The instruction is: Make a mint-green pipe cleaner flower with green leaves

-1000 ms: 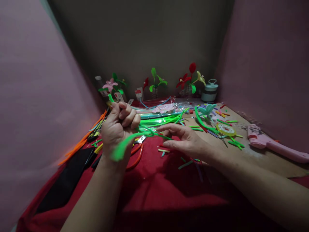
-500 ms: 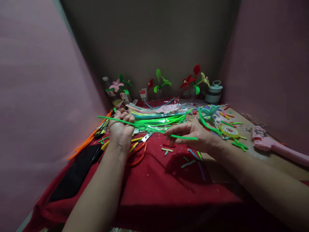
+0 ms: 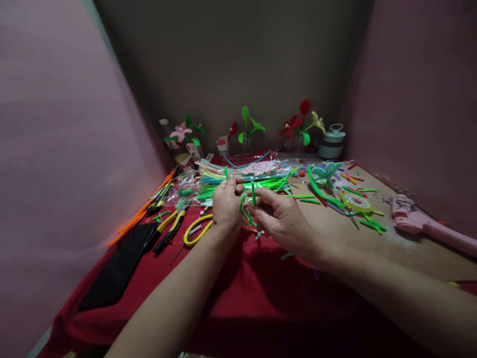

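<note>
Above the red cloth (image 3: 253, 291), the left hand (image 3: 228, 203) curled closed around green pipe cleaners (image 3: 254, 193) and the right hand (image 3: 275, 211) pinched a looped length between them, presumably so 1 hand anchored while the other guided.

Ahead of me rises a dark grey wall (image 3: 231, 59), with a pinkish left panel (image 3: 48, 149) and a dimmer right panel (image 3: 421, 99) flanking my red-covered table (image 3: 257, 298); the light around me is low
</note>
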